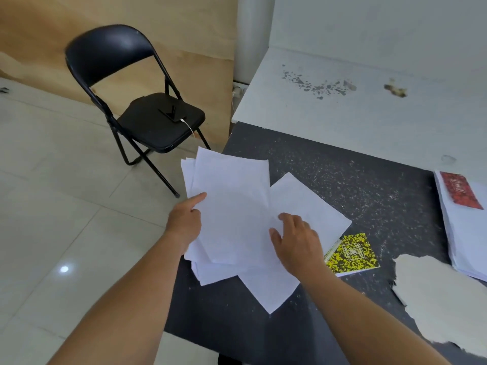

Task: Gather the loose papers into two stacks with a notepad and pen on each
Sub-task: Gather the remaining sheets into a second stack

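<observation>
Loose white paper sheets (232,206), fanned and skewed, lie at the left edge of the dark speckled table (355,185). Several corners overhang the edge above the pale tiled floor (52,206). One sheet beneath is turned diagonal, its point aimed at the near side.

Left hand (184,222): thumb on top of the sheaf's left margin, fingers hidden below, so it appears to pinch the sheets. Right hand (297,241): spread flat on the paper, fingers extended, gripping nothing.

Risk, judged: the overhang is the weak point. If the left hand's pinch loosens while the right hand pushes leftward to square the sheets, the outer ones could slide off to the floor. The diagonal sheet may crease or stay behind if the sheaf is lifted before it is turned into line.

Just right of the sheets: yellow-and-black mottled notepad (351,252), its left edge touching or tucked under the diagonal sheet; a thin pen (332,250) seems to lie along that edge, partly hidden. Dragging the paper could shift both.

Far right: squared white paper stack (463,233) bearing a red patterned notepad (461,191); no pen visible there. A black folding chair (137,101) stands apart on the floor.
</observation>
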